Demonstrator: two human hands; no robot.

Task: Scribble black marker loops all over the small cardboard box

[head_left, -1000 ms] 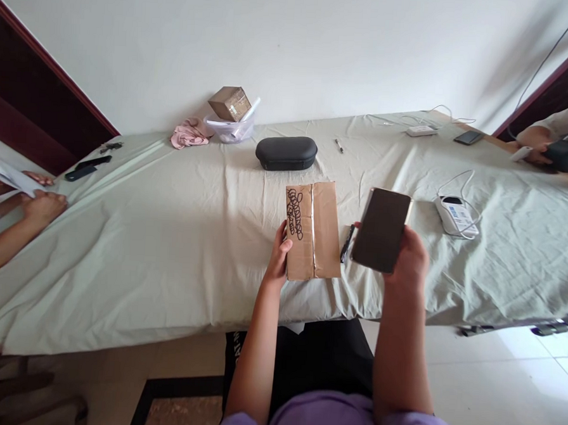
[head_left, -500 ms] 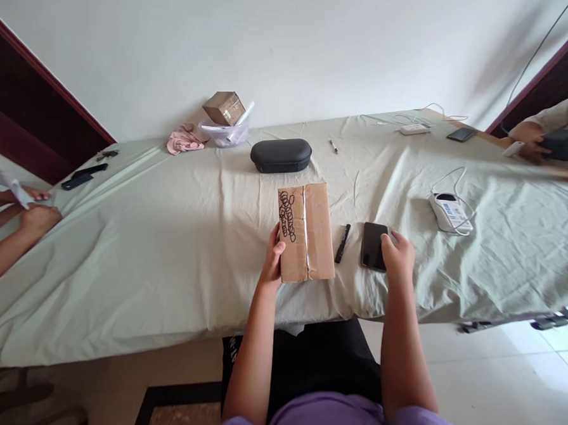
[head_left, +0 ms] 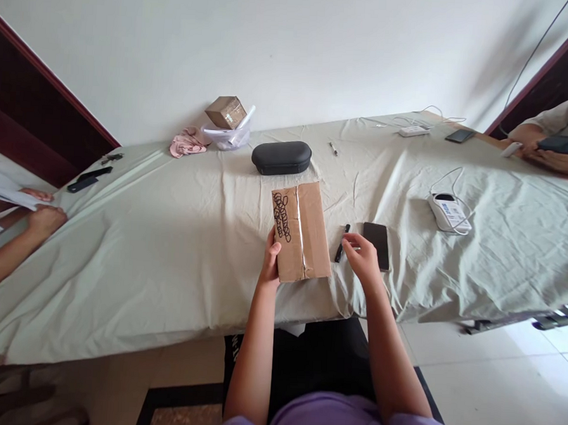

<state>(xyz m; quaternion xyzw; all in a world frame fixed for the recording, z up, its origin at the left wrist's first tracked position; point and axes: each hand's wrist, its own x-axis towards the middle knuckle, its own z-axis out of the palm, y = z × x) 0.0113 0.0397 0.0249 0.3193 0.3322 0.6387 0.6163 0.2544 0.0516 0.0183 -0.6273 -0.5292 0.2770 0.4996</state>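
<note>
My left hand (head_left: 272,261) grips a brown cardboard box (head_left: 306,233) by its left side, thumb on the top face and the other fingers mostly hidden. Black looped scribbles run along the box's left part, and a shiny strip crosses its top. Just right of the box, my right hand (head_left: 361,258) is at a black marker (head_left: 340,250) lying on the cloth. Its fingers are bent but apart, with the tips at the marker's side. Partly behind that hand lies a dark smartphone (head_left: 381,240).
A black hard case (head_left: 282,158) sits beyond the box, and a pen (head_left: 333,149) lies farther back. A white device with a cable (head_left: 450,213) is at the right. A plastic basket (head_left: 228,138) holds a small carton (head_left: 226,111). Other people's hands (head_left: 45,220) work at both ends.
My right hand has left the smartphone and moved left to the marker. The box in my left hand has shifted slightly left and tilted a little.
</note>
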